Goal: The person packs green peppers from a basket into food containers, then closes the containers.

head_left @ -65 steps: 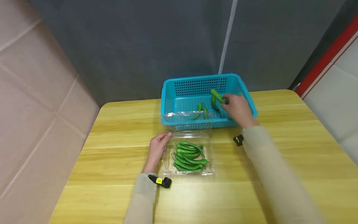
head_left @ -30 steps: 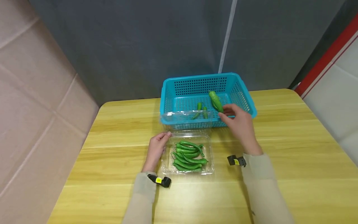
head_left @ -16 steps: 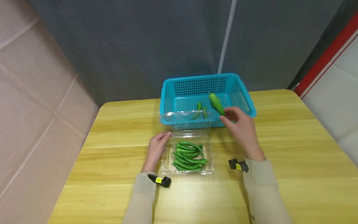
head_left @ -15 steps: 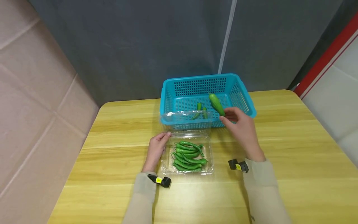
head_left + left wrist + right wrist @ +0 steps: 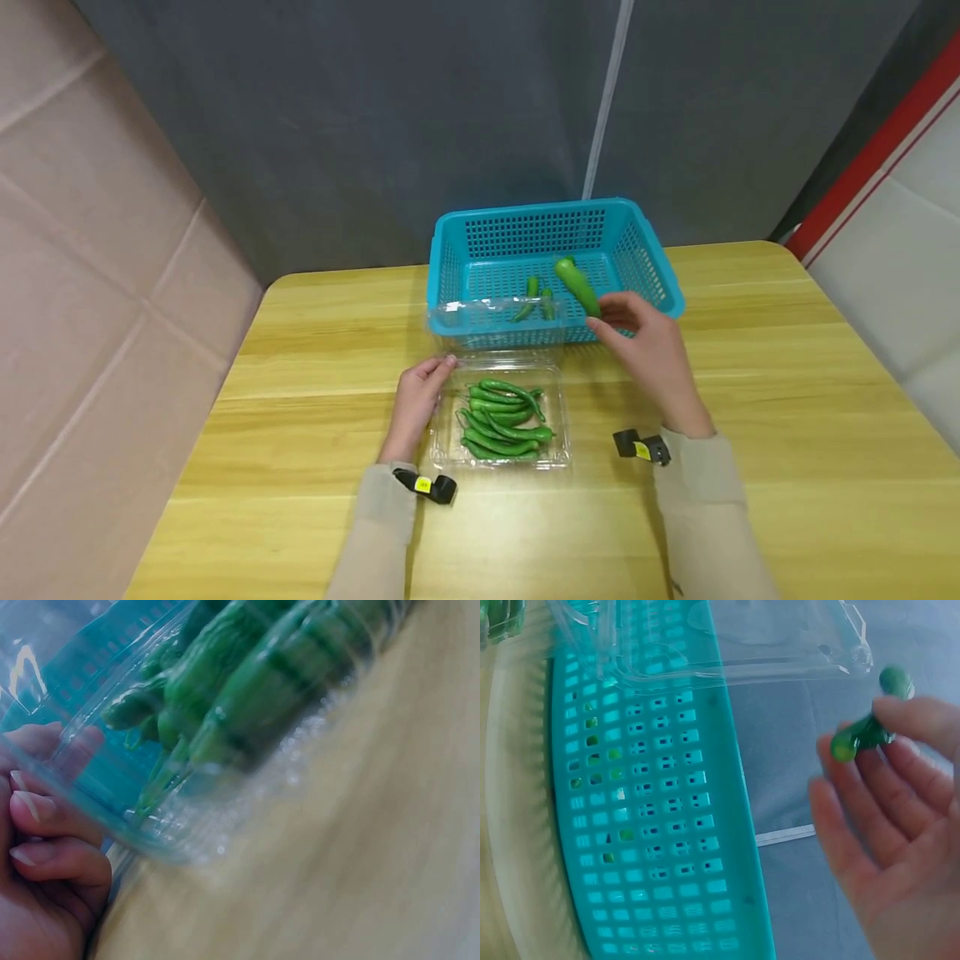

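Note:
My left hand (image 5: pixel 417 400) pinches the back left edge of a clear plastic clamshell container (image 5: pixel 562 454), its lid (image 5: pixel 780 675) raised against the basket. Inside the container lie several long green chili peppers (image 5: pixel 498 433), roughly side by side. My right hand (image 5: pixel 647 342) holds a green chili pepper (image 5: pixel 576 283) between thumb and fingertips, over the front right of the blue basket (image 5: pixel 667 287). In the right wrist view, two green ends show at the fingers; I cannot tell whether they belong to one pepper. Two smaller peppers (image 5: pixel 532 288) sit in the basket, partly behind the lid.
The basket stands at the back of the wooden table (image 5: pixel 300 467), just behind the container. A dark grey curtain (image 5: pixel 360 150) hangs beyond the table's far edge. Pale padded walls (image 5: pixel 97 333) rise on both sides.
My right hand has drawn back toward me from inside the basket with the pepper, then stayed nearly still while the pepper tilted slightly. My left hand has kept its place on the container.

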`<action>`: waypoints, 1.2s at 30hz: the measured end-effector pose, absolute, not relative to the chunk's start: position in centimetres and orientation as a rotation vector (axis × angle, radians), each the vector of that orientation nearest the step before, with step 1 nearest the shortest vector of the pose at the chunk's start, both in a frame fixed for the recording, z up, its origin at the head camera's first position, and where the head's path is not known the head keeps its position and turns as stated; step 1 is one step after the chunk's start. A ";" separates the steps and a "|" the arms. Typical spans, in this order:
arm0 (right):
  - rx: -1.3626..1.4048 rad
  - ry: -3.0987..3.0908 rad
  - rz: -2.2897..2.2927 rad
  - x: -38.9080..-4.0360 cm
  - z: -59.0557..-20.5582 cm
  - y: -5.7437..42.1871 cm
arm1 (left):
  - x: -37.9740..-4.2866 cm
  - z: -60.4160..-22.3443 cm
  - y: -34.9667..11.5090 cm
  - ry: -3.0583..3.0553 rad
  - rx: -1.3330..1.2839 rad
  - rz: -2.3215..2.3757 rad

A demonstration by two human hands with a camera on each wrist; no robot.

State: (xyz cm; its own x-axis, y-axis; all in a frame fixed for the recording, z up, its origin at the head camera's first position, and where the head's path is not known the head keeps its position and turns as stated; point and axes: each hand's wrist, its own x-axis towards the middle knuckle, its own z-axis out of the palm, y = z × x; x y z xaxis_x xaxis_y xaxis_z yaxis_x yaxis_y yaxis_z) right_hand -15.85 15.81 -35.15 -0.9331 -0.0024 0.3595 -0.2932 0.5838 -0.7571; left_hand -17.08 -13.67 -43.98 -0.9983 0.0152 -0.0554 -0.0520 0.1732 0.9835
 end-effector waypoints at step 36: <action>0.807 -2.906 1.279 -16.1 -36.3 13.3 | -17.2 -44.1 -13.8 2.375 -0.011 1.975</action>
